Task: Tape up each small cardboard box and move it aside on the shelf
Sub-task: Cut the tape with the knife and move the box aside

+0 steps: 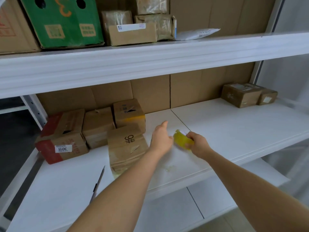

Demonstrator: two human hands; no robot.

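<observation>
Pen (98,183) near shelf (234,131) front edge. Left hand (160,136) relaxed beside 9# box (127,146); right hand (199,144) grips tape (181,139). Box likely light, stiff; hold by sides.

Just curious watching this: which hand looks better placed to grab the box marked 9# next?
Probably the left. The left hand is open, holds nothing, and hovers just right of the 9# box. The right hand grips the yellow tape roll and sits farther from the box.
</observation>
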